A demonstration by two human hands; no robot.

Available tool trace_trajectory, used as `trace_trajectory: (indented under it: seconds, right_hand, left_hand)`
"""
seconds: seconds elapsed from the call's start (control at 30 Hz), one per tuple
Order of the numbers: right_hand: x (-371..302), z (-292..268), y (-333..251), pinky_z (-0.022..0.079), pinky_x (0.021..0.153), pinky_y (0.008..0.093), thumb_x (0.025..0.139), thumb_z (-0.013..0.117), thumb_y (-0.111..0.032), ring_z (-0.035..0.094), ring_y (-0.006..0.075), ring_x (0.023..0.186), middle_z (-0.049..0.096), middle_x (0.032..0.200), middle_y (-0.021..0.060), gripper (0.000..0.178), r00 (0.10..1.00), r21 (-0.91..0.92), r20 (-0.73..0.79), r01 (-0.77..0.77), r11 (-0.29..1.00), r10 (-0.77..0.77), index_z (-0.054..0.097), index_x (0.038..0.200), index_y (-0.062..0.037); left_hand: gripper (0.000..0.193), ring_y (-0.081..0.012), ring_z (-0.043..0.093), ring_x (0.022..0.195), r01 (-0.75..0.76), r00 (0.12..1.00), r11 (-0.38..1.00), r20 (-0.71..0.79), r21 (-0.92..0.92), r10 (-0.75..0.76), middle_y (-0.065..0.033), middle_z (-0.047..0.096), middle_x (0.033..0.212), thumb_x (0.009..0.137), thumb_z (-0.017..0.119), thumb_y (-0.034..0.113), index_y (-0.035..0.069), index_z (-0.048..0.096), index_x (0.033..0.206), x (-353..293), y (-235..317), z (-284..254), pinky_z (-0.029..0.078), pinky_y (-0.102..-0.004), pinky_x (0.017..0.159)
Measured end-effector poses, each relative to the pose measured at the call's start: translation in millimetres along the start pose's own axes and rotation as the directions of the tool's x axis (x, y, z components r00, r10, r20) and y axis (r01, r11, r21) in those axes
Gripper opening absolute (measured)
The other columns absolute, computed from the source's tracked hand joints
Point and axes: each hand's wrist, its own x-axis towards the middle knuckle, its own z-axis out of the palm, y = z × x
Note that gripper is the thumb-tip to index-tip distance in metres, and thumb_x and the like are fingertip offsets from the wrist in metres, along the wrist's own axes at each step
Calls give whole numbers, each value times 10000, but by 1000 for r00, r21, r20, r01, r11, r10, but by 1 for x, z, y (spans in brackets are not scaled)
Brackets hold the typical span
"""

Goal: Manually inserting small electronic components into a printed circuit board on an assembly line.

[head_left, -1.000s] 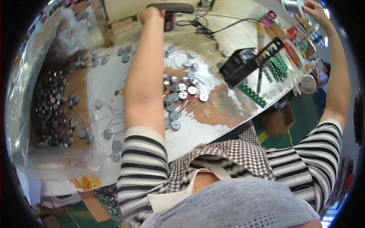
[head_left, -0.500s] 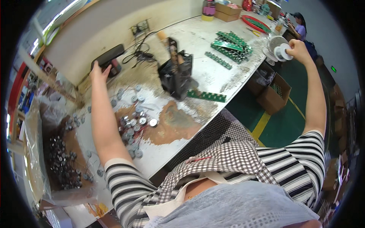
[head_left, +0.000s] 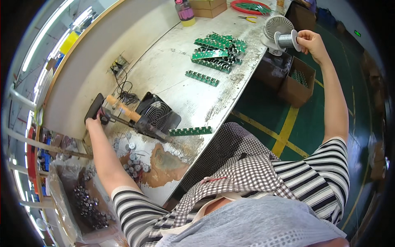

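Note:
At the far left of the bench, my left hand (head_left: 94, 121) is closed on a flat black object (head_left: 95, 108); its kind is unclear. Beside it, a soldering iron (head_left: 123, 109) with a wooden handle slants in front of a black square fan (head_left: 158, 115). Out to the right, the fingers of my right hand (head_left: 313, 45) pinch the rim of a white spool (head_left: 286, 40) wound with silvery wire. The spool is up against a small white desk fan (head_left: 276, 29) at the bench edge. One green circuit board strip (head_left: 190, 131) lies near the black fan.
More green circuit board strips (head_left: 218, 49) are piled farther back, with a single strip (head_left: 201, 78) nearer. Small round metal parts (head_left: 132, 164) lie by my left forearm. Cardboard boxes (head_left: 298, 84) stand below the bench's right edge. Black cables (head_left: 125, 92) coil by the wall.
My view has shifted, so the bench things sit lower and farther left. The soldering iron and black fan show more plainly. Both hands keep their holds.

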Motion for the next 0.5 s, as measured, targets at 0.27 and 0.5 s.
trace_trajectory:
  seconds: [0.27,0.5]
  right_hand:
    - [-23,-35,28,400,471,167,813,689,-169,510,37,536,590,686,-8,161,990,-110,-135,-40,993,25,652,909,-46]
    - [-18,3,19,424,454,203,757,709,-177,531,68,501,531,626,-4,187,995,-400,-93,-67,914,32,636,839,-26]
  left_hand:
    - [625,-223,589,1073,685,597,189,394,-704,-699,-108,585,1248,826,588,473,-4,533,1226,36,-8,-32,489,-365,903]
    - [490,-248,607,1033,116,473,-776,721,-620,-505,-69,548,1307,975,318,368,20,507,1264,-16,69,-17,509,-413,890]
